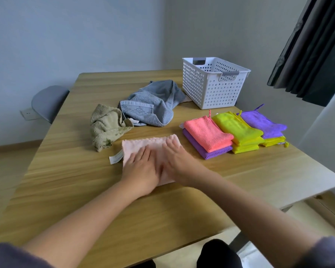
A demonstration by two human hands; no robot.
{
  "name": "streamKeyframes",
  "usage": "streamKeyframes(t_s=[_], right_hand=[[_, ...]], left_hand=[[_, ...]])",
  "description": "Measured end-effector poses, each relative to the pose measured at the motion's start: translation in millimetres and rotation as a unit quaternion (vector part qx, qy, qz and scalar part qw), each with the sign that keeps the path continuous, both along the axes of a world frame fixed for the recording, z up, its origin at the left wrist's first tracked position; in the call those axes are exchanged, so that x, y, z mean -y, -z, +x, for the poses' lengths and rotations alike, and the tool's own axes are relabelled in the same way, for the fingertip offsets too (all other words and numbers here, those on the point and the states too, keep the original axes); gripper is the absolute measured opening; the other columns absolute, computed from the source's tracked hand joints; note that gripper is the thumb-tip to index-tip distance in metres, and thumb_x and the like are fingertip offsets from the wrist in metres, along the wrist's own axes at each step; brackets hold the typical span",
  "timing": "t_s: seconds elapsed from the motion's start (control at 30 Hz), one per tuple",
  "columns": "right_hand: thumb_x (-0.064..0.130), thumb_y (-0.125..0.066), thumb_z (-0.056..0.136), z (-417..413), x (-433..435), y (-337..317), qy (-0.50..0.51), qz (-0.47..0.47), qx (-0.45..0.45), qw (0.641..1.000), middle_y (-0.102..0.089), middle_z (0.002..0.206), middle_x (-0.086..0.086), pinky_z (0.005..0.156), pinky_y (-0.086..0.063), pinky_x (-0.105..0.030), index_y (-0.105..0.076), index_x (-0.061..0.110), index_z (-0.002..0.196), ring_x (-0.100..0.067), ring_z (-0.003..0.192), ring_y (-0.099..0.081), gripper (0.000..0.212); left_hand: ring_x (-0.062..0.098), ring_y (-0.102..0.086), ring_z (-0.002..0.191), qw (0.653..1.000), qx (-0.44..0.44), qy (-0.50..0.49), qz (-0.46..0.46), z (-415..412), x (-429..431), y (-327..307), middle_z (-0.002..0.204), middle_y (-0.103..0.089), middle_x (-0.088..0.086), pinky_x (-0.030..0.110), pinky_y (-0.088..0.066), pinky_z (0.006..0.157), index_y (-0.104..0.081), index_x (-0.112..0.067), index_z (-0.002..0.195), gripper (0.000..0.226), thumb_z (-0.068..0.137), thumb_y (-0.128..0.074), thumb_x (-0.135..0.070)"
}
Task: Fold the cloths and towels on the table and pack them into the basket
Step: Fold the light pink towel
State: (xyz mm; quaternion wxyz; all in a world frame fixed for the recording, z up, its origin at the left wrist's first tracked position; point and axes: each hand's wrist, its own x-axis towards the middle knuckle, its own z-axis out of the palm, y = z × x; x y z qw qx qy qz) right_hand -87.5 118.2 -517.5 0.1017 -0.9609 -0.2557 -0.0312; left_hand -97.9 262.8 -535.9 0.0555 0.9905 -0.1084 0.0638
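While both hands lie flat on the pink cloth, I can read them clearly. The left hand and the right hand sit side by side, palms down and fingers straight. They press the fabric onto the desk and grip nothing.

The pink cloth is folded into a rough rectangle. It lies well in front of the white basket and off to its left, towards me, and a white label sticks out from its left edge. The basket stands upright on the far right part of the desk, showing me its perforated walls and grey handles.

Just left of the basket I see a grey towel lying crumpled, one end reaching to the basket's base. Further left of the basket and nearer me, an olive towel lies bunched, its edge against the grey one.

Directly in front of the basket I count three small stacks of folded cloths in a row, each touching the next:
- a coral cloth on a purple cloth
- a yellow-green stack
- a violet cloth on yellow cloths

Far left of the basket, beyond the desk edge, a grey chair shows. To the right of the basket hangs a dark curtain.
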Motion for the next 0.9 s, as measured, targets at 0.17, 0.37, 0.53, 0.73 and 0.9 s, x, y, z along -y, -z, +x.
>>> streamKeyframes(t_s=[0.17, 0.37, 0.53, 0.73, 0.9], right_hand=[[0.039, -0.023, 0.102, 2.2, 3.6, 22.8, 0.027, -0.047, -0.047, 0.997, 0.002, 0.159, -0.012, 0.117, 0.005, -0.032, -0.003, 0.006, 0.150, -0.022, 0.146, 0.006, 0.062], [0.047, -0.024, 0.100, -18.4, 14.5, 17.2, 0.006, -0.047, -0.050, 0.998, 0.004, 0.159, -0.011, 0.115, 0.008, -0.030, -0.003, 0.009, 0.151, -0.021, 0.146, 0.008, 0.067], [0.080, 0.005, 0.065, -51.1, 25.7, 14.1, -0.028, -0.060, -0.066, 0.996, 0.009, 0.158, -0.010, 0.114, 0.013, -0.027, 0.002, 0.011, 0.151, -0.019, 0.145, 0.013, 0.110], [0.094, 0.004, 0.055, -98.6, 44.5, 17.7, -0.080, -0.062, -0.043, 0.994, 0.007, 0.157, -0.016, 0.114, 0.014, -0.031, -0.001, 0.009, 0.150, -0.022, 0.140, 0.018, 0.128], [0.065, -0.053, 0.070, -126.9, 68.6, 31.8, -0.127, -0.083, 0.061, 0.987, -0.019, 0.153, -0.022, 0.115, -0.012, -0.045, -0.016, 0.009, 0.149, -0.031, 0.143, -0.015, 0.103]], left_hand=[[0.012, 0.013, 0.144, 0.998, -0.054, 0.030, 0.016, 9.1, -15.0, 9.1, 0.158, 0.013, 0.002, 0.033, 0.007, 0.118, 0.005, -0.014, 0.150, 0.057, 0.100, -0.013, -0.035], [0.007, 0.024, 0.140, 0.991, -0.053, 0.115, 0.032, -15.4, -41.1, 9.2, 0.153, 0.022, -0.007, 0.030, 0.013, 0.115, 0.012, -0.022, 0.148, 0.111, 0.056, 0.030, -0.081], [0.009, 0.030, 0.138, 0.983, -0.076, 0.155, 0.055, -50.9, -44.6, 5.2, 0.151, 0.030, -0.004, 0.031, 0.015, 0.115, 0.024, -0.024, 0.143, 0.093, 0.069, 0.013, -0.080], [0.011, 0.032, 0.137, 0.979, -0.089, 0.173, 0.056, -99.3, -37.1, 1.5, 0.151, 0.031, -0.001, 0.032, 0.016, 0.115, 0.020, -0.022, 0.146, 0.101, 0.067, -0.002, -0.082], [0.014, 0.031, 0.139, 0.974, -0.038, 0.217, 0.057, -141.0, -40.0, 13.0, 0.153, 0.029, 0.002, 0.027, 0.022, 0.111, 0.017, -0.025, 0.148, 0.100, 0.075, -0.034, -0.069]])
